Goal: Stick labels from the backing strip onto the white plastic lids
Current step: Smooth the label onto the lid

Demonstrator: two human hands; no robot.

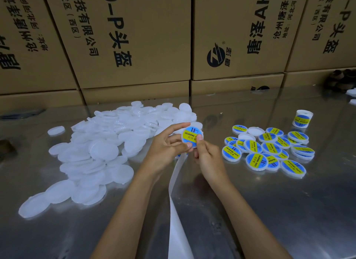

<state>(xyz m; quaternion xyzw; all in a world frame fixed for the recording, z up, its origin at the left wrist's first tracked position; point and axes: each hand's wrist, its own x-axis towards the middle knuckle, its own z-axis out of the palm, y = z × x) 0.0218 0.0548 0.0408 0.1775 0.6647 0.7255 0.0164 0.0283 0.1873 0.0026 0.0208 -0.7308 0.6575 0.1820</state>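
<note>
White round plastic lid with a blue and yellow label (192, 137) sits at the centre of the frame, raised above the shiny metal bench (269, 201). We see the left hand (167, 148) with its grip closed around the rim of this lid, while the right hand (207, 156) presses its thumb on the lower edge of the label. We judge that the step in hand is the smoothing of a label that is already placed. The next move, we think, calls for putting this lid with the pile of labelled lids (269, 148) at the right of the frame, then taking a bare one from the heap of plain white lids (96, 152) at the left.

The white backing strip (177, 210) hangs from under the hands to the lower edge, where it is cut off. Which hand holds it we cannot tell, because the fingers cover its top. The remaining right fingers are hidden behind the lid. A small white label roll (302, 119) stands at the right, its print too small to read.
</note>
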